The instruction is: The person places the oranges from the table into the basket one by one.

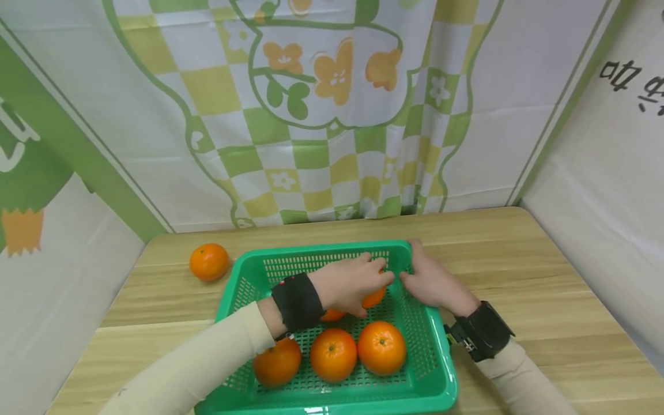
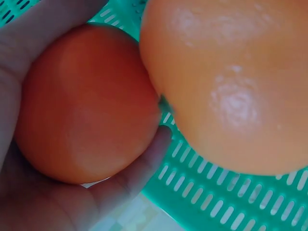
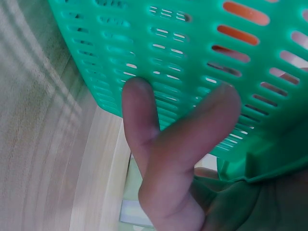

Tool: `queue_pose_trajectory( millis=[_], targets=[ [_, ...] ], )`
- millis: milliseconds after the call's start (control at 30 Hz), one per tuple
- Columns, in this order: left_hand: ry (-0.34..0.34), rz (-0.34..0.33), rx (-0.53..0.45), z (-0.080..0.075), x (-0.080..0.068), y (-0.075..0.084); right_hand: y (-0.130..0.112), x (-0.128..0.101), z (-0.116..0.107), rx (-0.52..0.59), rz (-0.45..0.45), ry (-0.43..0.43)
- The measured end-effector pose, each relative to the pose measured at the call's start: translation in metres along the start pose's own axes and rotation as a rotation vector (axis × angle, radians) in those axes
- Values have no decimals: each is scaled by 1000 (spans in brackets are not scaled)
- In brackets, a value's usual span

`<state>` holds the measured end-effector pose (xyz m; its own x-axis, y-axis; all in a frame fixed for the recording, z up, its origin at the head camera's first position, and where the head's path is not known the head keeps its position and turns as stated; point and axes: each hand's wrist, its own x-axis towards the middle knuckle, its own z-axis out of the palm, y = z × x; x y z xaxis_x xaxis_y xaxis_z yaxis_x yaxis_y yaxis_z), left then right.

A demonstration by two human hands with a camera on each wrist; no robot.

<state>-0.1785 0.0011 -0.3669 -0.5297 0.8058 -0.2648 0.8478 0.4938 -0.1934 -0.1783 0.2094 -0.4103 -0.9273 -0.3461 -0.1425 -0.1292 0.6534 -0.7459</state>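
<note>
My left hand [image 1: 353, 282] reaches into a green plastic basket [image 1: 447, 369], its fingers curled round an orange [image 1: 374, 298] near the back right. In the left wrist view, thumb and fingers wrap the held orange [image 2: 89, 103], and a second orange [image 2: 231, 86] sits right beside it. At the basket's back right corner my right hand [image 1: 438, 282] grips the rim. The right wrist view shows two fingers [image 3: 139, 106] against the slotted outer wall [image 3: 110, 48]. Part of another orange [image 1: 332, 315] shows under my left hand.
Along the basket's front lie three oranges, left [image 1: 277, 362], middle [image 1: 334, 354] and right [image 1: 381, 347]. One loose orange [image 1: 209, 262] rests on the wooden table [image 1: 519, 259], left of the basket. A patterned curtain [image 1: 332, 167] hangs behind the table.
</note>
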Motion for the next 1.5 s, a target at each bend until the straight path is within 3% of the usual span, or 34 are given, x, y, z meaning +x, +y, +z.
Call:
queue_pose_trajectory(
  millis=[400, 633, 1233, 1500],
  targets=[
    [-43, 25, 48, 3, 15, 6, 2, 2, -1, -2, 19, -10],
    [-92, 21, 18, 9, 23, 11, 2, 1, -1, 23, 5, 1],
    [-76, 58, 58, 19, 27, 13, 1, 0, 0, 18, 3, 7],
    [-65, 49, 30, 25, 28, 14, -1, 0, -1, 9, 25, 0]
  ],
)
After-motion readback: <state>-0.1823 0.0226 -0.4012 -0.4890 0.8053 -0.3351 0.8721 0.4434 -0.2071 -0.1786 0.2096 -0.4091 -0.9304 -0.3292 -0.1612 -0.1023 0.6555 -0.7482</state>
